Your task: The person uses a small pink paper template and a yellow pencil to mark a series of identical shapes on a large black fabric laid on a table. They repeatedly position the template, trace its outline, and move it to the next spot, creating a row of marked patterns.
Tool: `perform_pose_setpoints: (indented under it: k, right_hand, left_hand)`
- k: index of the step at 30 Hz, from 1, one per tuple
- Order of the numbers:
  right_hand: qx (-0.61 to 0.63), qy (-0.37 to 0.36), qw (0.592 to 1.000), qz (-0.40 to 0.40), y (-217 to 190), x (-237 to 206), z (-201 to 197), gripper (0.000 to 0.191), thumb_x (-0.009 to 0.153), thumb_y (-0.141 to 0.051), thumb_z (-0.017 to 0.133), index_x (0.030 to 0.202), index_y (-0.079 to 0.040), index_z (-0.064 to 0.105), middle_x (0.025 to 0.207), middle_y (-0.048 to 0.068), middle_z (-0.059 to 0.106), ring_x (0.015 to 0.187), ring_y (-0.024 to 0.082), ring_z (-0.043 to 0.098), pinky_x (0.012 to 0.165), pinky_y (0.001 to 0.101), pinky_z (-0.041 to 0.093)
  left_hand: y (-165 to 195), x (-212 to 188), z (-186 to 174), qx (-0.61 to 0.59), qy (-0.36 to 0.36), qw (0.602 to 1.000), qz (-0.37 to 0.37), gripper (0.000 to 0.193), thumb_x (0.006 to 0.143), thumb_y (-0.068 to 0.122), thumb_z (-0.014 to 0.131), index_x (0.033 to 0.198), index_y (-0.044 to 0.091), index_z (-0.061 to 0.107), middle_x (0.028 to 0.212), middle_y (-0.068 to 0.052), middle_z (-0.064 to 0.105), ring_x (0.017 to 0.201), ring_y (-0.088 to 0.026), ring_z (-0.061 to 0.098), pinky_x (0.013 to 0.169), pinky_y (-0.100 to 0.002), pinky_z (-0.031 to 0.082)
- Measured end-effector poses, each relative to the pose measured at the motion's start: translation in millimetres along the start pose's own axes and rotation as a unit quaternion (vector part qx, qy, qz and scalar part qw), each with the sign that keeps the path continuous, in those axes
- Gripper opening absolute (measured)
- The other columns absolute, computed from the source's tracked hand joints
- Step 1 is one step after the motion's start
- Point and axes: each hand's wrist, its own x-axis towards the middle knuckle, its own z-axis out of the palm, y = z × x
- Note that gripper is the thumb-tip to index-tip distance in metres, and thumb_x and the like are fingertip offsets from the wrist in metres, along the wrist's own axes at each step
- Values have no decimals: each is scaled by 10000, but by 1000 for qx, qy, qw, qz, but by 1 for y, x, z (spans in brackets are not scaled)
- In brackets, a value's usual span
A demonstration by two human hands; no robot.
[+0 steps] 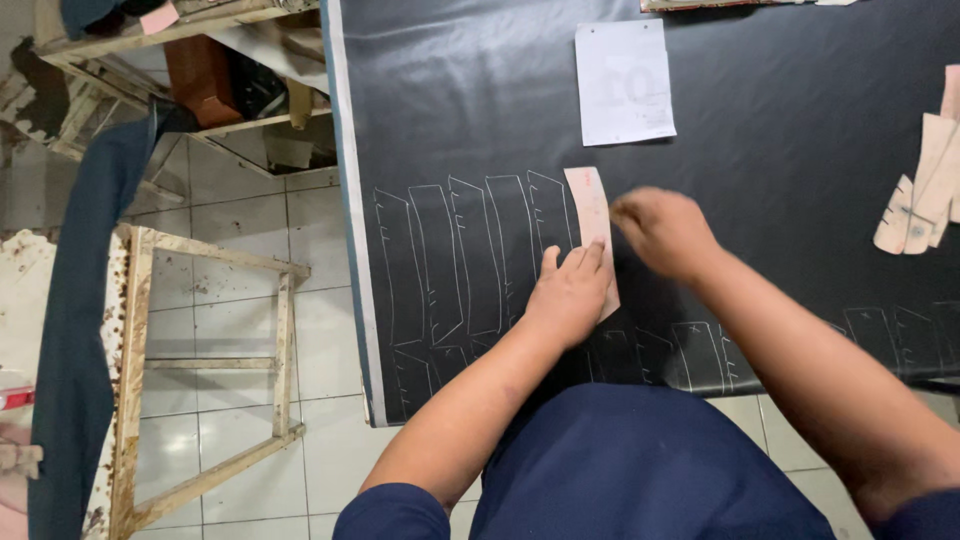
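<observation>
A black sheet (760, 150) covers the table, with several narrow curved outlines (470, 255) drawn on it in white. A pale pink card template (588, 205) lies on the sheet just right of those outlines. My left hand (568, 297) lies flat on the template's lower part, fingers together, pinning it down. My right hand (662, 232) is at the template's right edge with its fingers pinched together; a marking tool in it cannot be made out.
A white paper slip (624, 82) lies higher on the sheet. Several pale card pieces (925, 190) are stacked at the right edge. More white outlines (700, 355) run along the sheet's near edge. A wooden frame (140, 380) stands on the tiled floor at left.
</observation>
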Motion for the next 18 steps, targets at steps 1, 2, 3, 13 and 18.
perform_pose_setpoints:
  k: [1, 2, 3, 13, 18]
  right_hand:
    - [17, -10, 1000, 5, -5, -18, -2, 180, 956, -195, 661, 1020, -56, 755, 1018, 150, 739, 921, 364, 708, 805, 442, 560]
    - [34, -20, 999, 12, -11, -37, -3, 180, 947, -196, 666, 1018, -54, 752, 1010, 144, 740, 898, 345, 720, 797, 426, 568]
    - [39, -19, 999, 0, -18, -57, -5, 172, 941, -186, 669, 1015, -52, 748, 1001, 136, 743, 898, 338, 720, 796, 412, 570]
    - [53, -58, 995, 61, -29, -118, -4, 184, 930, -175, 665, 1036, -51, 751, 1012, 102, 757, 901, 283, 730, 790, 364, 572]
    - [70, -50, 994, 64, -32, -125, -4, 170, 932, -177, 672, 1029, -62, 749, 986, 93, 753, 879, 264, 732, 778, 353, 577]
  left_hand:
    - [-1, 0, -1, -5, -14, 1000, 0, 267, 914, 192, 568, 1123, 73, 685, 1502, -163, 532, 1323, -262, 542, 1113, -603, 334]
    - [-2, -1, -2, -7, -23, 1000, 2, 266, 899, 192, 573, 1112, 76, 684, 1502, -166, 527, 1318, -264, 538, 1103, -598, 334]
    - [-2, 0, -3, -9, -32, 999, 4, 266, 885, 193, 577, 1100, 79, 683, 1502, -170, 522, 1313, -267, 535, 1092, -593, 334]
    - [-9, 13, -19, -49, -145, 988, -26, 618, 729, 293, 826, 1271, 83, 614, 1488, -44, 500, 1377, -234, 462, 1121, -555, 326]
    - [-12, 20, -28, -46, -118, 992, -9, 651, 666, 332, 892, 1217, 103, 629, 1537, -62, 419, 1469, -247, 338, 1155, -667, 219]
